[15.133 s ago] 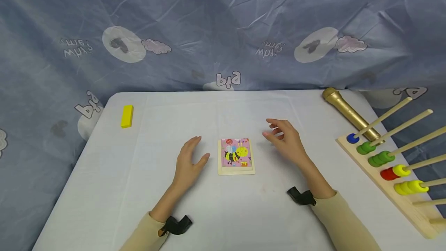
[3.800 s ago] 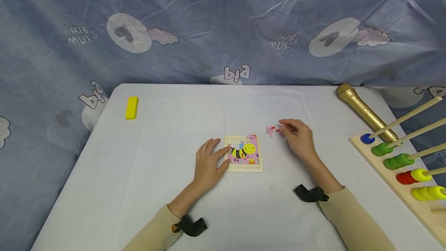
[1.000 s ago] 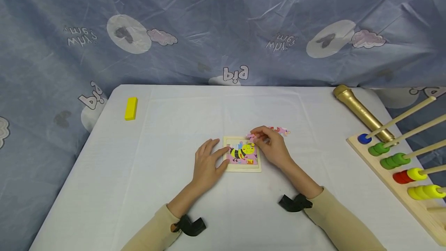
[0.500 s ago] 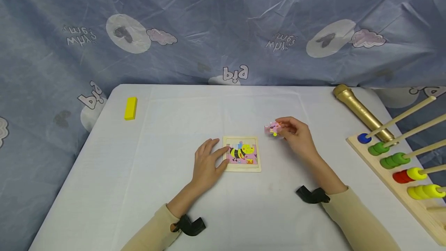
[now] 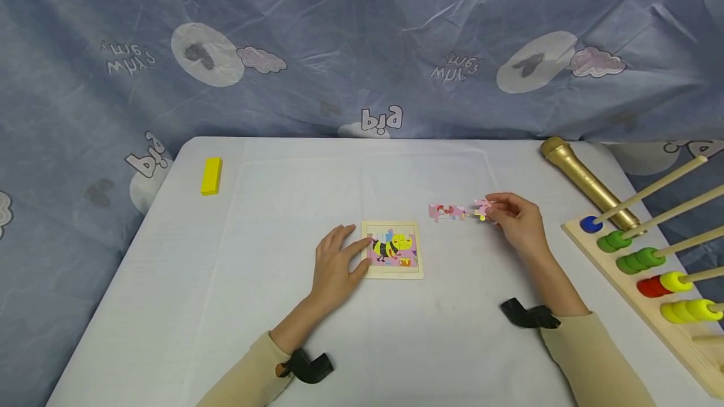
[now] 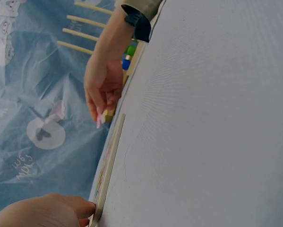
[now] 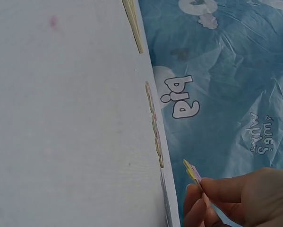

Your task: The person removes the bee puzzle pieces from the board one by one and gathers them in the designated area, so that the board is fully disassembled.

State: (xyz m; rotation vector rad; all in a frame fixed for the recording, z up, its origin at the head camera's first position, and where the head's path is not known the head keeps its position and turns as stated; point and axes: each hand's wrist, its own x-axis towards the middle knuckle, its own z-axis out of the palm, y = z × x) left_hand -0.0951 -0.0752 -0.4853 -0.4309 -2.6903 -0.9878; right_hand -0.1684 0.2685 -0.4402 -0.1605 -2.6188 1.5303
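A: Two pieces (image 5: 448, 211) lie right of centre; half a second ago the right hand (image 5: 517, 222) was at that spot, and it now sits farther right, pinching a third piece (image 5: 482, 209).

B: And the board (image 5: 393, 250)?

A: Mid-frame, unmoved; flat left-hand (image 5: 335, 264) fingers steady its edge. Removal is progressing, piece by piece.

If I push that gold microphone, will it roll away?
Probably yes. The microphone is round and long, lying on its side, so a sideways push would likely roll it. The wooden bead rack right next to it might stop it. It looks hard and stiff, not floppy.
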